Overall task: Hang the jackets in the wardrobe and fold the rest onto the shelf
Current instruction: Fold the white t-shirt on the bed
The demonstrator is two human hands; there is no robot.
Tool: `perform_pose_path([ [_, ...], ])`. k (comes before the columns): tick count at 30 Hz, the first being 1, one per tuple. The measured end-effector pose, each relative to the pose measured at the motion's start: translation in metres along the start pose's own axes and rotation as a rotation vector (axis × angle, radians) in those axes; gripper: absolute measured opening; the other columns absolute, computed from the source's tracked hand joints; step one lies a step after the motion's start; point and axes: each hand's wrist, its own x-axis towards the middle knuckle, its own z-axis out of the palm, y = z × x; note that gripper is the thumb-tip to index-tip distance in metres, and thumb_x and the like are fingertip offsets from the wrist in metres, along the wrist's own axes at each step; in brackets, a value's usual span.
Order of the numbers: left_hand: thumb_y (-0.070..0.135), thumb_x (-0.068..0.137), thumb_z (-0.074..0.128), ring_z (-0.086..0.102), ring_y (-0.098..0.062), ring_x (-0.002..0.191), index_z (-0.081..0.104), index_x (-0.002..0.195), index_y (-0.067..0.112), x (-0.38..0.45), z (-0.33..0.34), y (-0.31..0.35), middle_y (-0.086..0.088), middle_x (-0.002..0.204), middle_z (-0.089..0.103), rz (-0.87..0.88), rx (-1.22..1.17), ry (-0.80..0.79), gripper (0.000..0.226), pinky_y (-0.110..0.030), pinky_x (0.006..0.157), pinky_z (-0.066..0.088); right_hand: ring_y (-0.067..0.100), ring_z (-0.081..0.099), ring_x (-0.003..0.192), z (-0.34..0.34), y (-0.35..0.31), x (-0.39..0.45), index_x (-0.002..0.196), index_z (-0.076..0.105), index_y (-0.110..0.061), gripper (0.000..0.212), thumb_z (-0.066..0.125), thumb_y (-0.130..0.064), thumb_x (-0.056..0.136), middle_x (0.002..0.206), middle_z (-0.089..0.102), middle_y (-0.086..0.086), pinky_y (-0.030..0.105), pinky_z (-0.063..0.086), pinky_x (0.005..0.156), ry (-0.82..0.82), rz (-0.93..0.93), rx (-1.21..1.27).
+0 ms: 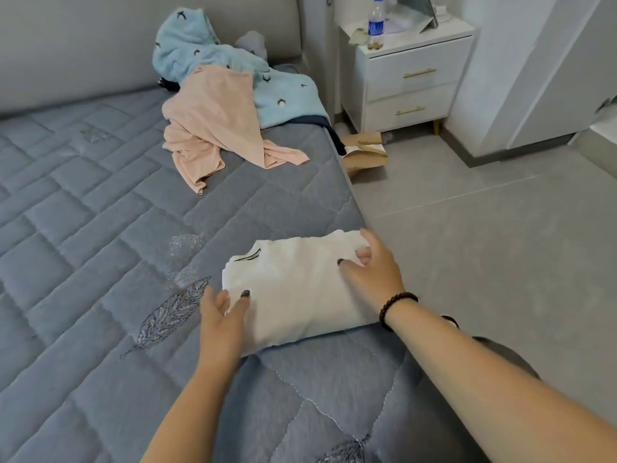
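Observation:
A white garment (293, 289), folded into a flat rectangle, lies on the grey-blue quilted bed (83, 212) near its right edge. My left hand (222, 315) grips its near-left edge, thumb on top and fingers tucked beneath. My right hand (370, 265) rests on its far-right corner with fingers curled into the cloth. Further back lie a crumpled pink garment (217, 125) and, behind it, a fluffy light-blue hooded jacket (207, 51) with small dark marks. A dark garment (320, 123) peeks out under the jacket at the bed's edge.
A white two-drawer nightstand (410, 81) stands beyond the bed, with a water bottle (376, 21) on top. A brown paper bag (365, 153) lies on the grey tiled floor (484, 245). White wardrobe panels (534, 78) rise at the right.

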Motion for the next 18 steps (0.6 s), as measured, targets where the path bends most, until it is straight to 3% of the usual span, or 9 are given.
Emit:
perform_pose_path([
  [2,0.038,0.086,0.058,0.055,-0.018,0.106,0.052,0.117,0.024,-0.006,0.009,-0.024,0.006,0.114,0.058,0.199,0.317,0.027,0.034,-0.036,0.093,0.046,0.020,0.033,0.126,0.014,0.033,-0.014,0.141,0.034,-0.022,0.066,0.064,-0.040,0.084,0.132,0.037,0.002,0.032,0.031,0.105,0.109,-0.032,-0.228],
  [4,0.052,0.081,0.047,0.052,-0.031,0.115,0.050,0.125,0.012,-0.007,0.015,-0.039,-0.007,0.125,0.057,0.246,0.580,0.093,0.060,-0.050,0.096,0.043,0.018,0.031,0.123,0.021,0.054,-0.023,0.134,0.040,-0.019,0.062,0.062,-0.048,0.084,0.128,0.035,-0.001,0.033,0.030,0.105,0.217,-0.030,-0.254],
  [6,0.050,0.080,0.048,0.055,-0.032,0.109,0.052,0.124,0.012,-0.004,0.016,-0.045,-0.008,0.118,0.061,0.250,0.545,0.208,0.058,-0.049,0.090,0.046,0.013,0.034,0.111,0.020,0.061,-0.024,0.120,0.046,-0.020,0.046,0.061,-0.046,0.085,0.115,0.035,-0.005,0.028,0.031,0.097,0.252,-0.079,-0.218],
  [9,0.043,0.087,0.054,0.057,-0.029,0.097,0.054,0.117,0.013,-0.006,0.019,-0.040,-0.003,0.105,0.061,0.207,0.418,0.266,0.042,-0.042,0.082,0.046,0.011,0.033,0.099,0.013,0.064,-0.023,0.100,0.045,-0.023,0.028,0.058,-0.045,0.089,0.105,0.035,-0.005,0.025,0.033,0.088,0.164,-0.086,-0.285],
  [13,0.034,0.097,0.053,0.048,-0.023,0.089,0.045,0.118,0.009,-0.007,0.018,-0.032,0.000,0.096,0.051,0.059,0.349,0.205,0.034,-0.032,0.074,0.033,0.016,0.042,0.072,-0.004,0.069,-0.012,0.063,0.044,-0.012,0.037,0.061,-0.030,0.090,0.079,0.046,0.002,0.013,0.031,0.056,0.212,-0.068,-0.220],
  [16,0.030,0.095,0.056,0.049,-0.023,0.089,0.043,0.111,0.011,-0.012,0.015,-0.027,0.005,0.088,0.049,0.068,0.306,0.180,0.027,-0.031,0.071,0.032,0.009,0.041,0.060,-0.016,0.070,-0.006,0.060,0.047,-0.008,0.035,0.065,-0.021,0.087,0.069,0.049,0.002,0.010,0.031,0.052,0.322,-0.038,-0.176],
  [18,0.031,0.094,0.058,0.049,-0.022,0.090,0.042,0.113,0.010,-0.016,0.015,-0.032,0.005,0.090,0.050,0.044,0.324,0.178,0.033,-0.031,0.073,0.034,0.005,0.044,0.062,-0.016,0.072,-0.008,0.063,0.051,-0.010,0.029,0.066,-0.020,0.086,0.076,0.053,0.003,0.009,0.030,0.052,0.285,-0.017,-0.220],
])
